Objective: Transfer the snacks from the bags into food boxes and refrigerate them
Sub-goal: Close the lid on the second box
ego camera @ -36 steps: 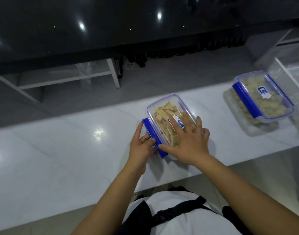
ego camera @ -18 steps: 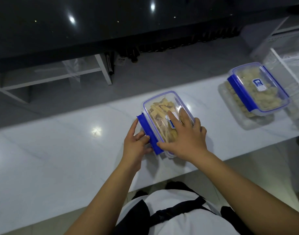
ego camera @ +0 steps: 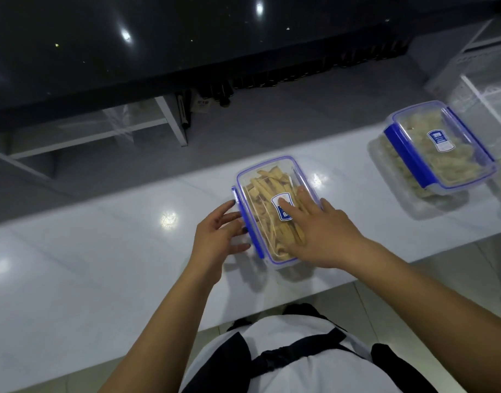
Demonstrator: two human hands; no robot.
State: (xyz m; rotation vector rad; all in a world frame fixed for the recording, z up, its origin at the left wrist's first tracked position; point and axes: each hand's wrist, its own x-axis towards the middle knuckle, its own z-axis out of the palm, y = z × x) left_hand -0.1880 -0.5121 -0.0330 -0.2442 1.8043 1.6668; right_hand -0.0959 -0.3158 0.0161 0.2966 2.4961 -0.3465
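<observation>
At frame centre, the right hand point(ego camera: 314, 234) is pressing flat, fingers straight, on the snack box point(ego camera: 275, 208) lid, steadying it. The left hand point(ego camera: 218, 236), fingers loosely extended, is touching its blue clip point(ego camera: 248, 222), likely to latch it.

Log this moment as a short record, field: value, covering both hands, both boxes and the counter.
near box: clear, blue-rimmed lid on, strip snacks inside
left hand: fingers against the blue side clasp
right hand: flat on the lid, fingers straight
far box: lidded, pale snacks, blue clasp faces the near box
counter: white, glossy, both boxes stand on it
refrigerated: not yet
</observation>
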